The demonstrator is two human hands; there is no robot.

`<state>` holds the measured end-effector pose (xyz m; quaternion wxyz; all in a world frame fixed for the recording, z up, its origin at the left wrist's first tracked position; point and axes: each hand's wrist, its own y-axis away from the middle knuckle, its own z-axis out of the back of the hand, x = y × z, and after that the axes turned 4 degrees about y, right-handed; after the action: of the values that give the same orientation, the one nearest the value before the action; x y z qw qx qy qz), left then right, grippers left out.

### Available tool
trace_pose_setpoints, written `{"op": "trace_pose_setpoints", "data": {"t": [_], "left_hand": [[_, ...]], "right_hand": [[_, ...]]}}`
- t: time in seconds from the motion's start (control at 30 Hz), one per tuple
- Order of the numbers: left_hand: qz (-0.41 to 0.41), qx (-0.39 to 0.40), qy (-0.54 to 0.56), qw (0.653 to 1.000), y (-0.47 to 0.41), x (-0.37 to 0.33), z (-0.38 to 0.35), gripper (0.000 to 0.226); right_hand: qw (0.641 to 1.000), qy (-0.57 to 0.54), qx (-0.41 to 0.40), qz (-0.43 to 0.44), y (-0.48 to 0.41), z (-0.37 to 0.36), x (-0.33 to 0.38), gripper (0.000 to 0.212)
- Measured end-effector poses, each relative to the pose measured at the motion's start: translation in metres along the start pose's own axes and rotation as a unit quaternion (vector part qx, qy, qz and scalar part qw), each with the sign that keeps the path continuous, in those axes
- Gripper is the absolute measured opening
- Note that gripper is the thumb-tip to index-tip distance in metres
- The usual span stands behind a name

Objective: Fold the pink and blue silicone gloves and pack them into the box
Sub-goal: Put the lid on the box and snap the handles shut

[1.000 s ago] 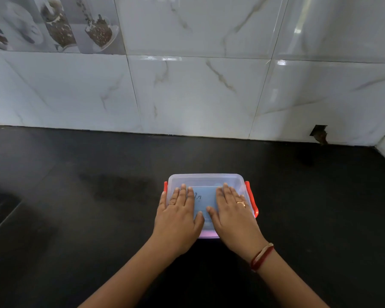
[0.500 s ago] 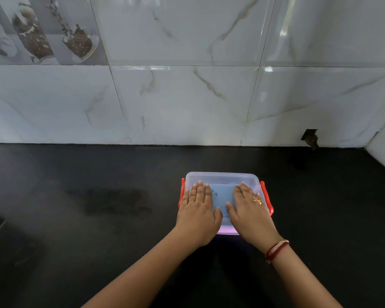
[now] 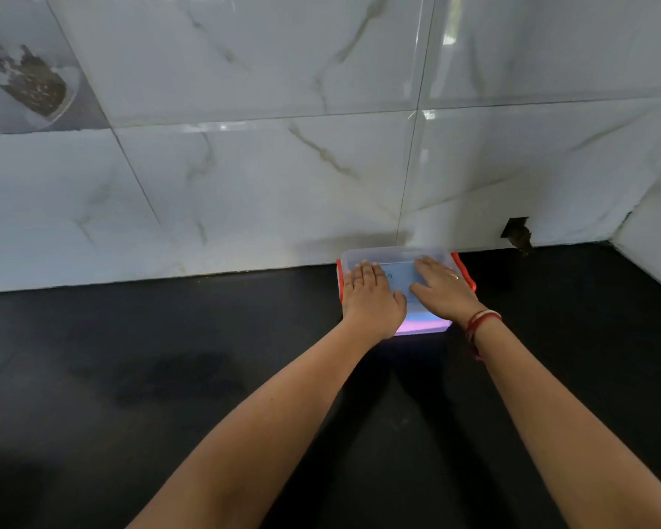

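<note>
A: Where's the box point(image 3: 397, 257)?
B: On the black counter point(image 3: 168, 376), at about one o'clock from the middle of the view, its far edge right up by the marble tile wall point(image 3: 245, 185). It's clear plastic with the lid on, and a red clip point(image 3: 464, 271) shows on its three o'clock side, another on its nine o'clock side.

A: And the gloves?
B: Through the lid, between the hands, there's blue point(image 3: 403, 276). Along the box's six o'clock edge there's a pink glow point(image 3: 422, 324). I can't make out folds or shapes beyond those colours.

A: The hands?
B: Both lie flat, palms down on the lid. The left hand point(image 3: 371, 299) covers the nine o'clock half, fingers straight and close together, pointing to twelve, thumb out toward three. It wears a ring. The right hand point(image 3: 441, 290) covers the three o'clock half, fingers extended and only slightly spread, pointing to about eleven, also with a ring. Neither hand curls around anything; they simply press down on the lid.

A: Anything else?
B: A red and white bangle point(image 3: 483, 318) on the right wrist, and a dark hole point(image 3: 516, 232) in the wall at two o'clock from the box.
</note>
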<state>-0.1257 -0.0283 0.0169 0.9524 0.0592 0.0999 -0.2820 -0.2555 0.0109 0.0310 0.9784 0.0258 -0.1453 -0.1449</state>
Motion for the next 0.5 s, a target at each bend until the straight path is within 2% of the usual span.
{"op": "trace_pose_setpoints", "data": {"t": [0.5], "left_hand": [[-0.002,-0.018,0.009,1.000,-0.058,0.007,0.003,0.065]], "right_hand": [[0.993,0.077,-0.095,0.001,-0.056,-0.006,-0.004,0.058]]}}
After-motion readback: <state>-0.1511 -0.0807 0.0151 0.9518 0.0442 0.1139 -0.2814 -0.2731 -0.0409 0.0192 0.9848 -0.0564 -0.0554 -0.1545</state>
